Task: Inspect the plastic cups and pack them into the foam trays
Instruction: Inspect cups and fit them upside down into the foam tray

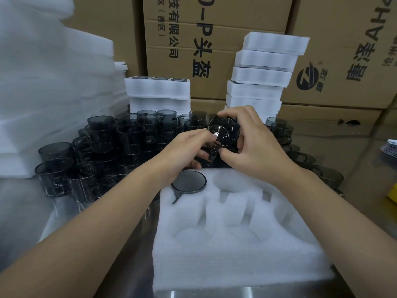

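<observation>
Above the far edge of the foam tray [236, 261], the left hand [182, 151] and right hand [255, 147] hold one dark see-through cup [223, 131] tipped on its side, each grip curled round it. A second cup [189, 179] sits in the tray's far-left pocket, and loose cups [103, 147] crowd the table [25, 211] behind the tray.

The cup [223, 132] you're holding is a smoky, see-through dark grey, same as the cups [101, 134] piled behind. Your foam tray [236, 261] is plain white. The boxes [214, 22] are brown with black print, and the table [21, 211] is dull silver.
</observation>
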### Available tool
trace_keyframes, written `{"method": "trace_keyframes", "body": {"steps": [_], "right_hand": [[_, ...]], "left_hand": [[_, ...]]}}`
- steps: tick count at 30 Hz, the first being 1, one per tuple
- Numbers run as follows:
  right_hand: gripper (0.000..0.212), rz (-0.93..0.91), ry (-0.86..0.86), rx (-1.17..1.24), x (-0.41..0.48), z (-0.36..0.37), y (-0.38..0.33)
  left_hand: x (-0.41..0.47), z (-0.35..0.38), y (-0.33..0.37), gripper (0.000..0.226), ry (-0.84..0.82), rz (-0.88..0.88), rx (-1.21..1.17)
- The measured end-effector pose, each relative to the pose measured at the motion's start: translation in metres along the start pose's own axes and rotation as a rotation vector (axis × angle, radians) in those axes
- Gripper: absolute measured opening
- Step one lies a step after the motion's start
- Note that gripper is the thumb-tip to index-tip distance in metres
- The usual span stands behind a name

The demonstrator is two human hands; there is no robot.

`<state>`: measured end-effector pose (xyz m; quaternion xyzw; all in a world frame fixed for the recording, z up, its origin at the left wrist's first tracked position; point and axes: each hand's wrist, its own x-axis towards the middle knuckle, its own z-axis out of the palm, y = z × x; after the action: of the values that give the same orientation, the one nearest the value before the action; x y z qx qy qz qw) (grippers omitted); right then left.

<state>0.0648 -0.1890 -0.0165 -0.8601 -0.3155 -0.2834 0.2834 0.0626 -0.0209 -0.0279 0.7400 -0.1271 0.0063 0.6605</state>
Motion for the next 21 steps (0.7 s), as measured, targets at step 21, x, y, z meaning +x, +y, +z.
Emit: {"method": "trace_keyframes", "body": {"steps": [21], "right_hand": [[0.049,-0.008,-0.047,0.019,-0.0005,-0.0009,-0.0047]], "left_hand": [[0.0017,-0.0003,-0.0001,0.022,-0.011,-0.050,-0.100]]}}
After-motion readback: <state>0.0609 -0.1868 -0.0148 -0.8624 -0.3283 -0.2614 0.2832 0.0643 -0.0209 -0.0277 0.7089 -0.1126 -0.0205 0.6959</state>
